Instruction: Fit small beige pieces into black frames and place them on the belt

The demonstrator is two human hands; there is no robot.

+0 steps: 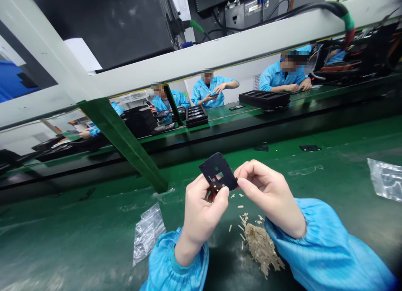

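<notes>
My left hand [204,209] holds a thin black plastic phone part [224,167], tilted up in front of me. The part has a square cut-out near its middle and small gold contacts by my thumb. My right hand [266,190] is closed in a pinch at the part's right-hand corner, thumb and forefinger touching its edge. Whether those fingertips grip the part itself or something small on it is hidden. Below my hands, a heap of small tan strips and scraps [260,245] lies on the green bench, with loose pieces scattered around its upper side.
Clear plastic bags lie at left [148,232] and far right [387,178] on the green bench top [103,228]. Flat black parts [310,148] rest farther back. A green post [122,144] rises at left to a white beam [220,39]. Co-workers in blue sit beyond.
</notes>
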